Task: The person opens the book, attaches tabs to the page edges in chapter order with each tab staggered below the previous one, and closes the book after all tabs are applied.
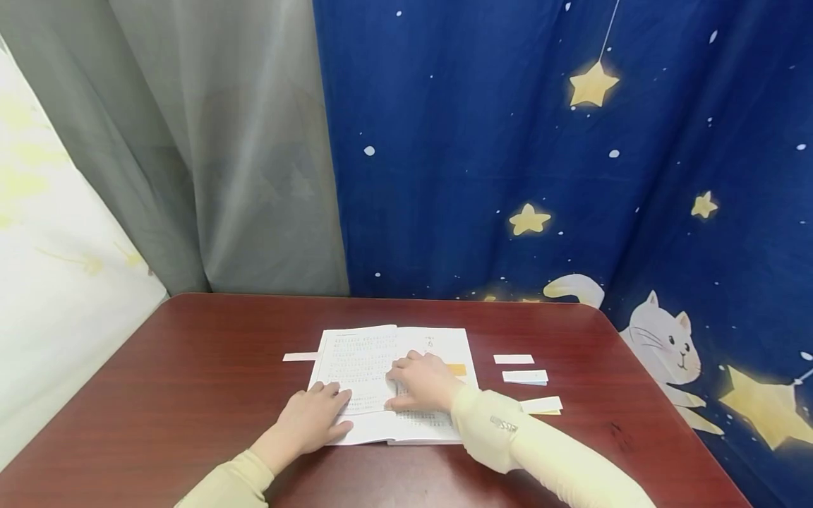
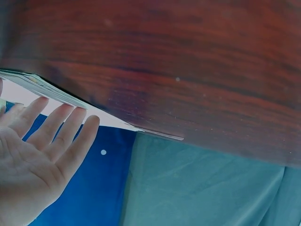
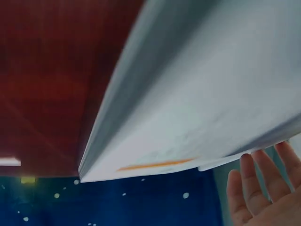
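Observation:
An open book (image 1: pixel 362 353) with printed pages lies on the table, its spine running away from me. My left hand (image 1: pixel 312 418) rests on the lower part of the left page; in the left wrist view its fingers (image 2: pixel 70 129) are straight and spread, the tips at the page. My right hand (image 1: pixel 422 381) lies over the right page near the centre fold, with its fingertips touching the paper. Beside that hand an orange strip (image 1: pixel 456 370) lies on the right page. A pale paper strip (image 1: pixel 300 357) sticks out from the book's left edge.
Right of the book lie a white strip (image 1: pixel 514 359), a white and blue strip (image 1: pixel 525 377) and a white and yellow strip (image 1: pixel 542 406), partly behind my right sleeve. The dark red table (image 1: pixel 209 374) ends at curtains (image 1: pixel 444 176) behind.

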`<state>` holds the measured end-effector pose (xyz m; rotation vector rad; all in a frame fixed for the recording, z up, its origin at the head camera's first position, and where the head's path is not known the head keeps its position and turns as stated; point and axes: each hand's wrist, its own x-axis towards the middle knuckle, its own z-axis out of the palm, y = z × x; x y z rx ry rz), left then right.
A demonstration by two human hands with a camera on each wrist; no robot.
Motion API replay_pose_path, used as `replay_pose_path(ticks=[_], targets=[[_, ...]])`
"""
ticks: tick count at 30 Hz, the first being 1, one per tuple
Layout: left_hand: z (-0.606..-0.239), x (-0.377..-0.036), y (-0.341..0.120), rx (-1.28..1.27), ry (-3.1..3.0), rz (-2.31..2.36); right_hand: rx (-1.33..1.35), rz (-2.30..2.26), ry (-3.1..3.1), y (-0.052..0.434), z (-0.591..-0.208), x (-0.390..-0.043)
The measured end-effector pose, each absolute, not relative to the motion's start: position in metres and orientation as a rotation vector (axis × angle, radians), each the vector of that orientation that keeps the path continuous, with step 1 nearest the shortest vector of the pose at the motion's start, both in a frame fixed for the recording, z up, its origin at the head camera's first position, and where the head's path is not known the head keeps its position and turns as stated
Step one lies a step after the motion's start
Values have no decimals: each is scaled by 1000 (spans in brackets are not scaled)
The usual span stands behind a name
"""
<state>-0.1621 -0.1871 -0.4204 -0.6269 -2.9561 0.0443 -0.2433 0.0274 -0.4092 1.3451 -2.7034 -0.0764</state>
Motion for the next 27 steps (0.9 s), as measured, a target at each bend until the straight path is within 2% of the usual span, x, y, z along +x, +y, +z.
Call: replay_pose_path(ticks=[11, 20, 27], targets=[[-420, -163, -188, -623, -2974, 38, 1308, -64, -2696, 28, -411, -232], [-421, -161, -187, -637, -2978, 7, 1404, -126, -2556, 29, -412, -207], [-420, -161, -187, -631, -2971, 25, 1374, -119, -2544, 28, -414, -208]])
